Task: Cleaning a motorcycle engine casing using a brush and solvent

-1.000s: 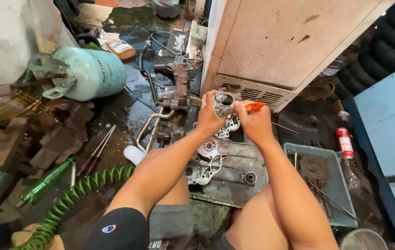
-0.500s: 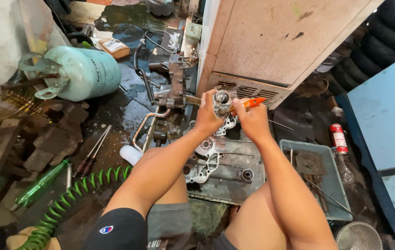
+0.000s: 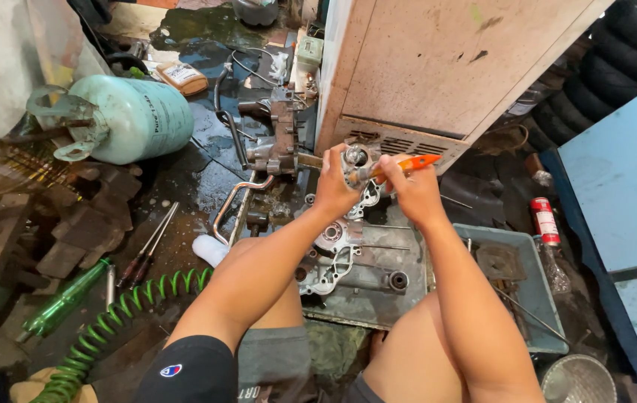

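My left hand (image 3: pixel 335 186) grips a small grey metal engine part (image 3: pixel 356 158) and holds it up in front of me. My right hand (image 3: pixel 413 191) is closed around an orange-handled tool (image 3: pixel 406 163) whose tip rests against that part. Below both hands a larger silver engine casing (image 3: pixel 335 254) lies on a grey metal plate (image 3: pixel 397 287) between my knees.
A pale green gas cylinder (image 3: pixel 130 119) lies at the left near rusty blocks (image 3: pixel 72 224). Two screwdrivers (image 3: pixel 145 250) and a green coiled hose (image 3: pixel 120 313) lie on the wet floor. A grey tray (image 3: pixel 527 291), red spray can (image 3: pixel 545 221), beige cabinet (image 3: pixel 438 67) and tyres (image 3: pixel 632 52) stand right.
Both hands with the part and orange tool have stayed together; the view has shifted slightly. The tool's handle has tilted a little.
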